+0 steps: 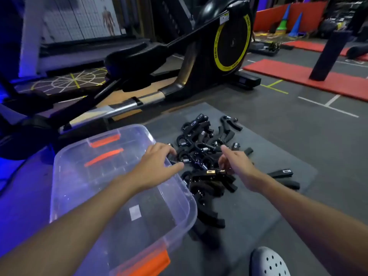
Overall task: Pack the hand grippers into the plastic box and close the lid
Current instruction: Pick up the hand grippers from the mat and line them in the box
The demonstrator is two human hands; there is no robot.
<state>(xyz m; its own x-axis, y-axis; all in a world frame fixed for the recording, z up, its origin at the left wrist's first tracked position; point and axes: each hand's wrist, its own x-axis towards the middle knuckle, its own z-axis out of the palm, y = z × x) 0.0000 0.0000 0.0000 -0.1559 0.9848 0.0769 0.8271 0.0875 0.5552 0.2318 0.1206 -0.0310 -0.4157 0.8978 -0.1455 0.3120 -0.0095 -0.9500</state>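
Task barely begun: nothing packed, lid not closed. Clear box (185, 198), lower left of frame, looks empty, only dark floor showing through walls; lid itself not made out. Hand grippers (201, 148) all in black heap on mat (278, 148), centre frame, just right of box, few strays further right. Left hand (157, 166) reaches across box rim, fingers curled onto heap edge; cannot tell if gripping one. Right hand (239, 166) over heap, fingers loose, holding nothing.
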